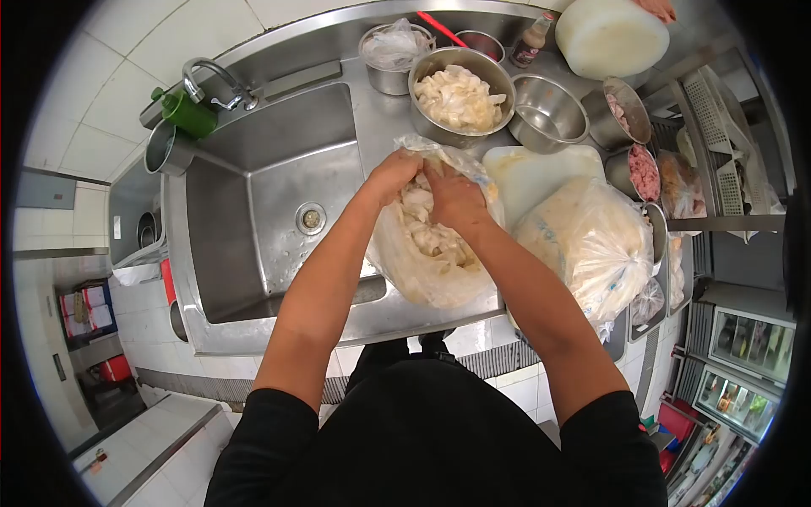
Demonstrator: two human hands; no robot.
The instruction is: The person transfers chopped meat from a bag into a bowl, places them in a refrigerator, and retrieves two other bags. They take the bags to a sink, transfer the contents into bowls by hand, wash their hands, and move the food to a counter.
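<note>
An opened clear plastic bag [439, 283] filled with pale, whitish raw pieces [420, 221], possibly chicken, rests on the steel counter beside the sink. My left hand [394, 176] is closed on the bag's upper left rim. Inside the mouth of the bag, my right hand [459, 203] is curled over the pieces, its fingertips partly hidden. Just beyond the bag stands a deep steel pot [431, 121] heaped with similar pale pieces [460, 97]. A second, bulging plastic bag [583, 241] lies close to my right forearm, partly over a white cutting board [528, 173].
The steel sink [283, 203] with a faucet [221, 89] is at left, near a green bottle [187, 114]. Along the back are an empty steel bowl [549, 118], a sauce bottle [532, 40] and a bag-topped pot [389, 78]. Minced meat [644, 175] sits in a container at right.
</note>
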